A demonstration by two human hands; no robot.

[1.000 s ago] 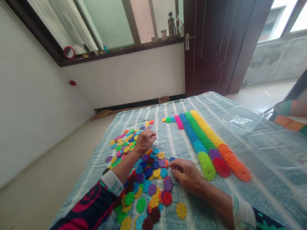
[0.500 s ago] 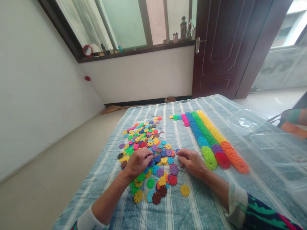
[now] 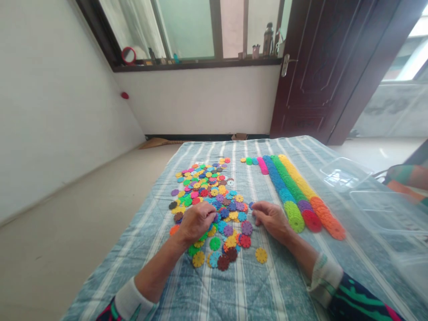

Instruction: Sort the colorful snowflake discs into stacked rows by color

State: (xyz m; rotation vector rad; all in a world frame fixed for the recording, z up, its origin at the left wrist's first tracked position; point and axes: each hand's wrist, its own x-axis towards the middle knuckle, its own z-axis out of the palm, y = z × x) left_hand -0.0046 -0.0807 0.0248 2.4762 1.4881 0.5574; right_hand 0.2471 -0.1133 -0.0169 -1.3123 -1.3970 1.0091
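Observation:
A loose heap of colourful notched plastic discs [image 3: 230, 217] lies on the striped cloth. Over its left-middle part is my left hand [image 3: 198, 220], fingers curled and pressed together; whatever is in them is hidden, and purple and blue discs lie right by the fingertips. My right hand [image 3: 271, 219] rests just right of the heap with thumb and fingers closed, a small blue disc [image 3: 251, 205] at their tips. Farther right run overlapping rows of discs sorted by colour: yellow to orange [image 3: 299, 178], green to red [image 3: 290, 185], and blue to lime [image 3: 274, 180].
Clear plastic containers [image 3: 347, 171] stand at the right side of the cloth-covered surface [image 3: 133, 263]. A short pink row [image 3: 262, 166] and a few single discs sit at the far end. Beyond are a wall, a windowsill [image 3: 200, 66] and a dark red door [image 3: 310, 67].
The whole view has shifted slightly. My left hand stays over the heap with its fingers curled, and my right hand remains beside the blue disc; little else differs.

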